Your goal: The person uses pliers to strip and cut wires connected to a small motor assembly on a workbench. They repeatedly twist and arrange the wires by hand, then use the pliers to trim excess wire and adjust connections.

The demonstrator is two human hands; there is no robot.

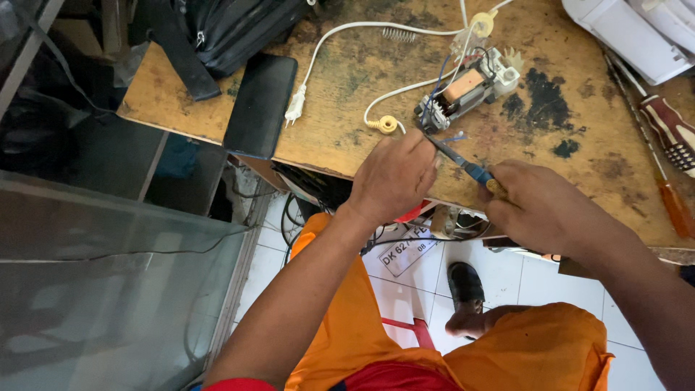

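My left hand [394, 177] hovers over the front edge of the worn wooden workbench [347, 94], its fingers closed around the metal tip end of a thin tool [452, 154]. My right hand [539, 206] grips the blue handle [478, 172] of that same tool, near the bench edge. Just beyond the tool's tip lies a small electric motor [467, 88] with a copper coil, blue wires and a white fan. A white power cord with a plug [295, 108] runs from the motor across the bench.
A black pouch [260, 105] and a black bag [232, 29] lie at the bench's left. Two screwdrivers [670, 134] and a white appliance housing [637, 32] sit at the right. A glass cabinet [108, 275] stands left of my orange-clad legs, over white floor tiles.
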